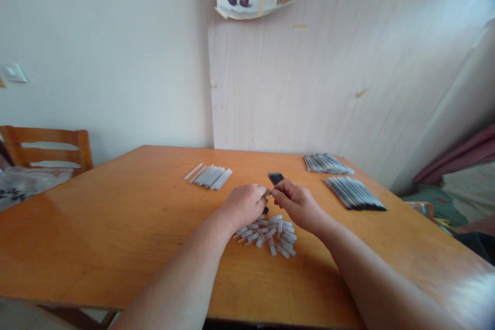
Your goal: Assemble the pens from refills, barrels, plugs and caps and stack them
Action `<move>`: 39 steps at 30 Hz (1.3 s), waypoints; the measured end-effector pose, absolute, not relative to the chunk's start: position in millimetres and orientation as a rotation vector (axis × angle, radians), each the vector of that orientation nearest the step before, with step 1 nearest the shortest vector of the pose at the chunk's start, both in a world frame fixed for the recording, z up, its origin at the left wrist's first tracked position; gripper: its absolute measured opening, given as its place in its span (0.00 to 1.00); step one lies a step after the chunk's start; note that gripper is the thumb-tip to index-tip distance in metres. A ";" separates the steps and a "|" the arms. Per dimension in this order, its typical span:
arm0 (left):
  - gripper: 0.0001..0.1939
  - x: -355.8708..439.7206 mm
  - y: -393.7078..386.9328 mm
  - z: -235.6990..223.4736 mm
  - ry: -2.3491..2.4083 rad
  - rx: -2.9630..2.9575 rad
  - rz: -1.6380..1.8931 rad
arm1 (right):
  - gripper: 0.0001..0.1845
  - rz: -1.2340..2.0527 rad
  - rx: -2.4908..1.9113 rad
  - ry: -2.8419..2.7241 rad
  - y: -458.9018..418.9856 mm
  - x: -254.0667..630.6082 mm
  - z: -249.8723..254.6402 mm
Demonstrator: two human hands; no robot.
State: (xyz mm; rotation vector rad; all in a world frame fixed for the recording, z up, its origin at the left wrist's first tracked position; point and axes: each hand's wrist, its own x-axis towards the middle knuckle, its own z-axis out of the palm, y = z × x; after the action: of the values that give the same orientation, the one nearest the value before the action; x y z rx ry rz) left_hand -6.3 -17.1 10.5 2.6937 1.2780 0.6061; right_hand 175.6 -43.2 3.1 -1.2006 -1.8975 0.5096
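My left hand (247, 205) and my right hand (297, 205) meet above the middle of the table, fingertips almost touching. Both are closed in a pinch, and the small thing between them is mostly hidden by the fingers. A dark piece (266, 210) shows just below my left fingers; whether it is held or lies on the table I cannot tell. Right under the hands spreads a loose pile of short, whitish translucent caps (271, 233). Beyond my right fingers lies a small row of thin black sticks (276, 178), partly covered by that hand.
White tubes (212, 177) lie side by side at the back left of the wooden table (127, 227). Two batches of pen-like sticks with dark ends, a far batch (328, 163) and a nearer batch (355, 193), are at the right. A wooden chair (50, 147) stands left.
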 end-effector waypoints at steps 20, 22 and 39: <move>0.12 -5.3 -17.3 8.4 1.212 2.545 0.732 | 0.13 0.458 -1.211 -1.891 -39.5 177.8 -0.1; 0.15 -5.0 -17.2 9.5 1.151 2.468 0.802 | 0.13 0.442 -1.229 -1.859 -38.8 178.8 0.4; 0.09 -3.8 -15.1 8.4 1.160 2.458 0.874 | 0.16 0.844 -1.152 -1.597 -33.6 175.7 -4.2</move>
State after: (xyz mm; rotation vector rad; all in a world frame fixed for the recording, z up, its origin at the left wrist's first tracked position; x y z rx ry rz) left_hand -3.8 -15.1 8.4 2.4577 1.1598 0.8744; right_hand 175.7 -33.6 -4.2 -1.1522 -1.5972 0.8441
